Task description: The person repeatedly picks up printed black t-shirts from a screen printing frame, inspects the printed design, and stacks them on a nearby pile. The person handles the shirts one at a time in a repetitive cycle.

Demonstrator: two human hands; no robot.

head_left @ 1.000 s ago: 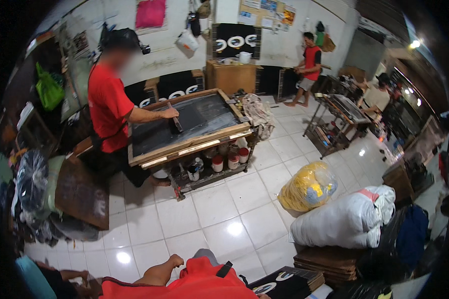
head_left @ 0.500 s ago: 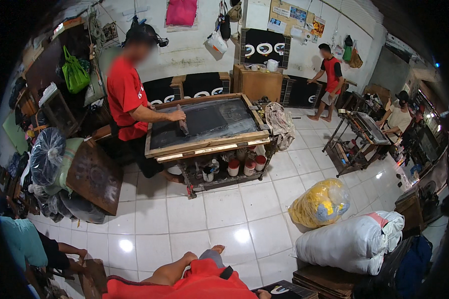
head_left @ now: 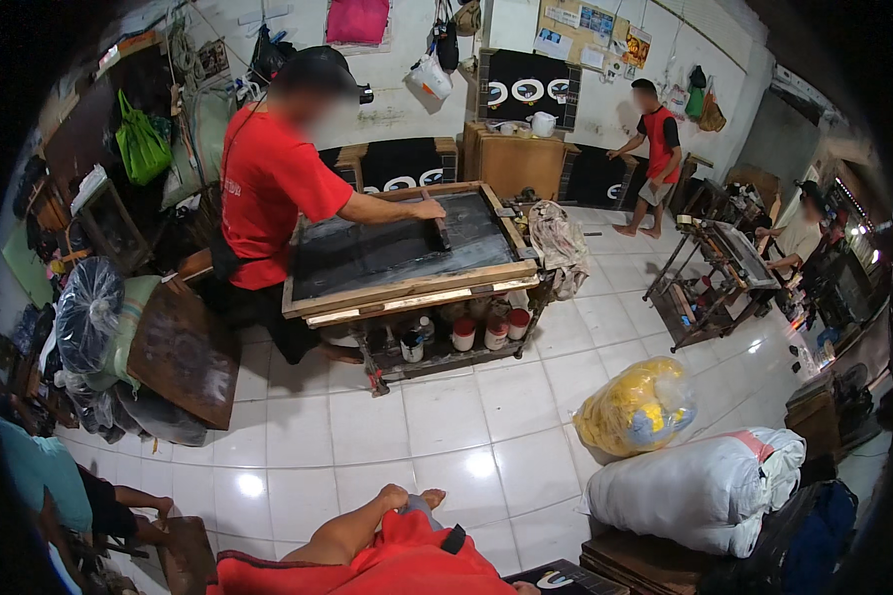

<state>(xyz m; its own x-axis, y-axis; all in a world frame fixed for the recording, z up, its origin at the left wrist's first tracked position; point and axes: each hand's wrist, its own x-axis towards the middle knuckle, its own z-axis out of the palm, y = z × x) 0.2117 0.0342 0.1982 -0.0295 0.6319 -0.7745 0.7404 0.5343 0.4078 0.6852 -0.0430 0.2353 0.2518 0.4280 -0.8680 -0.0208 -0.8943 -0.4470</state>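
My left hand (head_left: 393,495) rests by my knee, next to the grey shorts (head_left: 419,510). Its fingers look curled in, and nothing shows in them. At the lower edge only a bit of my right hand (head_left: 526,588) comes into view, beside a black panel with white oval prints (head_left: 556,576); its fingers are mostly hidden. Across the floor, a person in a red shirt (head_left: 268,188) leans over a wood-framed printing screen (head_left: 417,280). That person's hand grips a squeegee (head_left: 442,234) on the dark mesh.
Paint tubs (head_left: 463,334) stand on the shelf under the screen. To the right lie a yellow-filled plastic bag (head_left: 637,407) and a big white sack (head_left: 700,491). A brown board (head_left: 184,349) leans on bundles at left. Other people work at the far right and sit at the lower left.
The co-worker leans further forward, and the squeegee has travelled to the right across the screen. My left hand has shifted slightly up and right; my right hand shows a little less.
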